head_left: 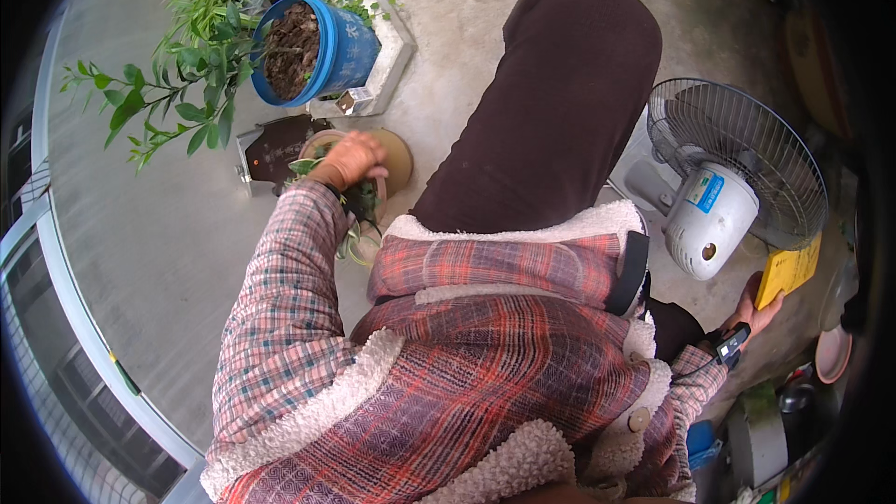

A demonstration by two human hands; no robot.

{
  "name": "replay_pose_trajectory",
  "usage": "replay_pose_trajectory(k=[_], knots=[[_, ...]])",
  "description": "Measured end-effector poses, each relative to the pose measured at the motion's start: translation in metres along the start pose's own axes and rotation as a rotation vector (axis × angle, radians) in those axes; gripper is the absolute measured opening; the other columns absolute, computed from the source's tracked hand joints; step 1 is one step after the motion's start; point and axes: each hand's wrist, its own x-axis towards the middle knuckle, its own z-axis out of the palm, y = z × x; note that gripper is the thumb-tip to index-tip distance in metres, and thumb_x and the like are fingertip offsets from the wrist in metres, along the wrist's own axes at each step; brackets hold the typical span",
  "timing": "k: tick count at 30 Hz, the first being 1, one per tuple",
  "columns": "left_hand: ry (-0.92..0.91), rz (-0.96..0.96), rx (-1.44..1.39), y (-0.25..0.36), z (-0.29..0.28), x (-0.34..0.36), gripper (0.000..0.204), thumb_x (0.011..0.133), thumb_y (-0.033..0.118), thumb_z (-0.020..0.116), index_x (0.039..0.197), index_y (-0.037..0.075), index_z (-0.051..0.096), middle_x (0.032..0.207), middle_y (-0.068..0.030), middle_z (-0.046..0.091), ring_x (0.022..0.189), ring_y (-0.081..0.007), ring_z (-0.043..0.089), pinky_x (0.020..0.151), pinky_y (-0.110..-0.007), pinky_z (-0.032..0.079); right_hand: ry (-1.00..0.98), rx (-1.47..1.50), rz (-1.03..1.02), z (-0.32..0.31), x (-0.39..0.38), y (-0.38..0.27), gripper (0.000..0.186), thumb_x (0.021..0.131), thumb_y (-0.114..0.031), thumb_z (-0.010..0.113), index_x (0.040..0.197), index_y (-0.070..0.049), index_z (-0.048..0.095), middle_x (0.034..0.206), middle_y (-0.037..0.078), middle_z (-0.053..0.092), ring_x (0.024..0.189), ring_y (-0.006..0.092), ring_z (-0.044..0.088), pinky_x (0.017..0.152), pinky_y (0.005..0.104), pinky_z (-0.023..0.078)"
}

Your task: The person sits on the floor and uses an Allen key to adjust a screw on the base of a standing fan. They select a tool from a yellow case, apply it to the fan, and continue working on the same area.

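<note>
My left hand (351,158) is over a small round plant pot (381,198), its fingers curled inward; what they hold, if anything, is hidden. Pale-edged green leaves (357,241) trail from the pot beneath my wrist. A tan round container (397,161) stands just beside it. Far to the right, my right hand (758,306) grips a flat yellow slab with straight edges (790,271); its exact kind does not show. That slab is right below the wire cage of a grey electric fan (711,219).
A blue bucket of soil (347,51) rests on a pale hexagonal stand (392,58). A leafy branch (191,112) reaches left from it. Near the pot is a brown dustpan-like thing (277,145). A metal-framed railing (84,313) curves along the left; several household items crowd the lower right.
</note>
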Motion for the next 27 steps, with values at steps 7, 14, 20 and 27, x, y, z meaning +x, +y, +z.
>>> replay_pose_trajectory(k=[7,14,20,27], knots=[[0.121,-0.472,0.016,-0.026,-0.030,-0.010,0.028,0.076,0.033,0.066,0.085,0.007,0.060,0.088,-0.0112,0.059,0.090,-0.0304,0.057,0.081,-0.040,0.043,-0.011,0.030,0.052,0.000,0.000,0.008,0.042,0.089,-0.016,0.053,0.126,0.001,0.044,0.120,0.020,0.051,0.111,0.0335,0.048,0.099,0.0492,0.038],[-0.243,-0.175,0.373,0.092,0.035,0.024,0.048,0.082,0.038,0.056,0.117,0.005,0.059,0.127,-0.0145,0.051,0.123,-0.0292,0.042,0.106,-0.050,0.022,-0.005,0.042,0.050,0.001,-0.005,-0.012,0.040,0.090,-0.015,0.054,0.124,0.002,0.044,0.118,0.021,0.051,0.111,0.0334,0.048,0.099,0.0461,0.040],[-0.310,-0.236,0.501,0.083,0.060,0.029,0.035,0.088,0.024,0.042,0.112,0.007,0.063,0.119,-0.0144,0.057,0.120,-0.0302,0.045,0.107,-0.051,0.017,-0.056,0.038,0.054,-0.004,0.008,-0.022,0.039,0.091,-0.016,0.054,0.124,0.002,0.045,0.120,0.020,0.052,0.111,0.0325,0.050,0.097,0.0467,0.041],[-0.365,-0.344,0.493,0.067,0.041,0.019,0.034,0.088,0.023,0.044,0.111,0.010,0.064,0.118,-0.0100,0.059,0.119,-0.0286,0.047,0.107,-0.050,0.019,-0.076,-0.016,0.050,0.003,0.005,-0.019,0.040,0.091,-0.016,0.053,0.125,0.002,0.044,0.122,0.019,0.053,0.111,0.0328,0.051,0.098,0.0462,0.041]])
